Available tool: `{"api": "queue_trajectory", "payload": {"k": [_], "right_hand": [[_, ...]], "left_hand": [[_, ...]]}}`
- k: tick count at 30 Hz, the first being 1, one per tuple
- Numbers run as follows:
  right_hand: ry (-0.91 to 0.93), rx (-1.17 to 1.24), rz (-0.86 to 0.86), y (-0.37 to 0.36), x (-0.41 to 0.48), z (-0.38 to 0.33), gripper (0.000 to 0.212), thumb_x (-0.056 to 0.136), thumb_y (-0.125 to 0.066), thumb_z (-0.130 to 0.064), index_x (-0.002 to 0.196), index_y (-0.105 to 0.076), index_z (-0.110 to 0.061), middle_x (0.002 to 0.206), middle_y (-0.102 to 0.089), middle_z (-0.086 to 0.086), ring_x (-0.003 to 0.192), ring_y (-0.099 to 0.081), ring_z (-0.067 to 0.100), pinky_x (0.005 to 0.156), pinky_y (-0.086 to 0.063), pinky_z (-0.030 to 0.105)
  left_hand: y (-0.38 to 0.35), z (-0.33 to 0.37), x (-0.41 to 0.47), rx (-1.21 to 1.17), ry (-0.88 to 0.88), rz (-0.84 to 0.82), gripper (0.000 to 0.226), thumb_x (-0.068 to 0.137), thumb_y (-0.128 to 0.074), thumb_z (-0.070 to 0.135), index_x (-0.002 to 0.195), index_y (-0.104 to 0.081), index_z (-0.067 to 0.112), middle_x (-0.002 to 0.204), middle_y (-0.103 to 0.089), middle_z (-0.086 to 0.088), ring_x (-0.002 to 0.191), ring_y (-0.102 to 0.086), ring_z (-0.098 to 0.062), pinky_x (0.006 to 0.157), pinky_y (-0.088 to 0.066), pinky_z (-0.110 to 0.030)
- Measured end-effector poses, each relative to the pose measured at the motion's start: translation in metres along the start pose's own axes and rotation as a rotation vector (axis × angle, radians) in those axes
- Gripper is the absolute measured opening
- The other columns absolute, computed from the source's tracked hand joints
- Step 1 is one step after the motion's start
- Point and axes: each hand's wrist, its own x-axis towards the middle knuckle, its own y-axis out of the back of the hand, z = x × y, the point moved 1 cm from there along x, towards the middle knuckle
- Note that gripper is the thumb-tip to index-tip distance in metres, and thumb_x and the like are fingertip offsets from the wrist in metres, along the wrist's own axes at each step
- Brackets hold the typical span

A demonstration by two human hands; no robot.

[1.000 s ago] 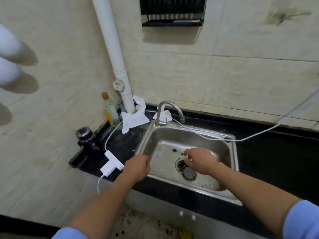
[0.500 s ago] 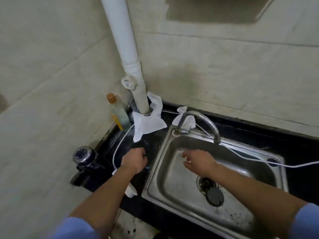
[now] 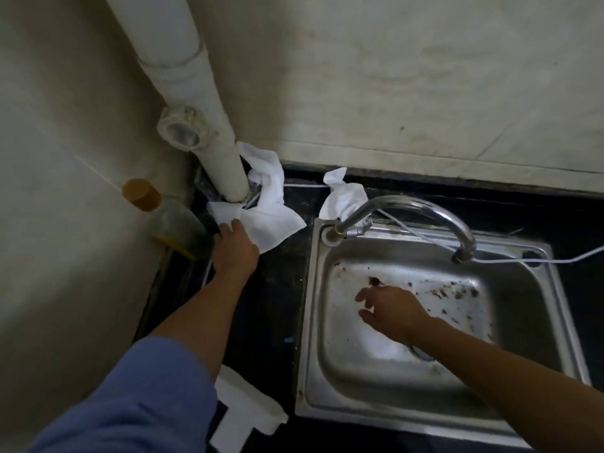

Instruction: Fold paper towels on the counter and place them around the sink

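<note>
- Reaching toward the back-left corner of the counter [image 3: 271,305], the left hand [image 3: 235,246] has its fingertips [image 3: 233,223] on the near edge of a white towel [image 3: 271,223].
- From this head view I cannot tell whether those fingers pinch the paper or only rest on it; the hand's back hides them.
- This towel lies crumpled at the foot of a pipe [image 3: 209,125], with part of it bunched up behind the pipe, against the wall.
- A second towel [image 3: 343,197] sits at the counter's back edge, just behind the faucet [image 3: 408,207] and just past the back-left corner of the sink [image 3: 307,322].
- The right hand [image 3: 392,308] hangs over the stained sink basin, fingers loosely spread, holding nothing.
- A bottle [image 3: 170,220] with an orange cap stands at the counter's left edge, just beside the left hand.
- A white cable [image 3: 539,259] runs along the back edge, past the second towel, and a white plug block [image 3: 245,410] lies at the front edge.
- Risk, as I judge it: a pull on the first towel could tear it, since part seems caught behind the pipe.
- Risk: the left wrist could tip the bottle, which stands so near.
- Risk: the dark counter looks grimy, so a dragged towel could pick up dirt or damp before folding.
</note>
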Motion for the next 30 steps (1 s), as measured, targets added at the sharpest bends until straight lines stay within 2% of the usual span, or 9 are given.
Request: {"api": "queue_trajectory", "payload": {"k": [2, 6, 11, 14, 17, 22, 26, 30], "right_hand": [[-0.024, 0.008, -0.026, -0.006, 0.001, -0.002, 0.036, 0.095, -0.05, -0.042, 0.129, -0.054, -0.029, 0.122, -0.063, -0.007, 0.102, -0.062, 0.011, 0.089, -0.045, 0.026], [-0.052, 0.001, -0.053, -0.009, 0.004, -0.003, 0.037, 0.095, -0.049, -0.044, 0.129, -0.053, -0.031, 0.122, -0.063, -0.008, 0.103, -0.062, 0.011, 0.088, -0.047, 0.027], [-0.082, -0.008, -0.032, -0.003, 0.0, -0.001, 0.037, 0.095, -0.05, -0.043, 0.129, -0.053, -0.03, 0.122, -0.063, -0.006, 0.103, -0.061, 0.012, 0.09, -0.046, 0.029], [-0.091, -0.01, 0.012, 0.007, -0.009, 0.0, 0.037, 0.095, -0.051, -0.043, 0.129, -0.054, -0.03, 0.122, -0.063, -0.005, 0.103, -0.062, 0.013, 0.09, -0.046, 0.028], [-0.09, -0.012, 0.068, 0.016, -0.026, 0.004, 0.037, 0.094, -0.051, -0.042, 0.129, -0.054, -0.028, 0.122, -0.063, -0.005, 0.105, -0.061, 0.014, 0.09, -0.045, 0.029], [-0.109, -0.016, 0.113, 0.024, -0.075, 0.023, 0.038, 0.094, -0.05, -0.041, 0.129, -0.054, -0.027, 0.122, -0.064, -0.003, 0.109, -0.06, 0.018, 0.089, -0.048, 0.032], [-0.15, -0.047, 0.173, 0.019, -0.135, 0.055, 0.037, 0.092, -0.049, -0.041, 0.126, -0.054, -0.028, 0.121, -0.064, 0.002, 0.108, -0.06, 0.024, 0.086, -0.049, 0.034], [-0.197, 0.0, 0.239, 0.005, -0.215, 0.094, 0.04, 0.092, -0.05, -0.046, 0.128, -0.053, -0.028, 0.123, -0.063, -0.001, 0.11, -0.059, 0.023, 0.086, -0.048, 0.033]], "left_hand": [[-0.006, -0.001, 0.008, 0.014, 0.011, -0.012, 0.054, 0.088, -0.059, 0.018, 0.134, -0.034, 0.006, 0.136, -0.04, -0.022, 0.12, -0.045, -0.038, 0.092, -0.044, -0.047], [-0.011, -0.006, 0.014, 0.011, -0.009, 0.042, 0.021, 0.09, -0.052, 0.008, 0.109, -0.056, 0.002, 0.119, -0.059, -0.021, 0.11, -0.055, -0.036, 0.09, -0.045, -0.042], [0.004, 0.002, -0.004, -0.078, -0.049, 0.156, 0.013, 0.089, -0.052, 0.012, 0.096, -0.057, 0.003, 0.108, -0.059, -0.019, 0.1, -0.057, -0.036, 0.078, -0.046, -0.042], [0.016, 0.012, -0.021, -0.121, -0.152, 0.253, 0.014, 0.087, -0.056, 0.016, 0.089, -0.055, 0.002, 0.1, -0.056, -0.019, 0.091, -0.057, -0.037, 0.07, -0.044, -0.04], [0.03, 0.024, -0.041, -0.225, -0.279, 0.29, 0.019, 0.089, -0.056, 0.02, 0.087, -0.053, 0.002, 0.097, -0.056, -0.019, 0.09, -0.055, -0.036, 0.071, -0.042, -0.041], [0.05, 0.055, -0.096, -0.325, -0.393, 0.324, 0.02, 0.094, -0.052, 0.021, 0.081, -0.047, 0.007, 0.086, -0.057, -0.017, 0.079, -0.054, -0.03, 0.07, -0.042, -0.04], [0.049, 0.087, -0.157, -0.296, -0.503, 0.319, 0.02, 0.093, -0.054, 0.022, 0.078, -0.044, 0.013, 0.076, -0.051, -0.007, 0.071, -0.051, -0.024, 0.063, -0.033, -0.032], [0.034, 0.132, -0.232, -0.261, -0.611, 0.326, 0.021, 0.091, -0.055, 0.023, 0.076, -0.042, 0.017, 0.074, -0.05, -0.004, 0.067, -0.048, -0.021, 0.062, -0.032, -0.031]]}}
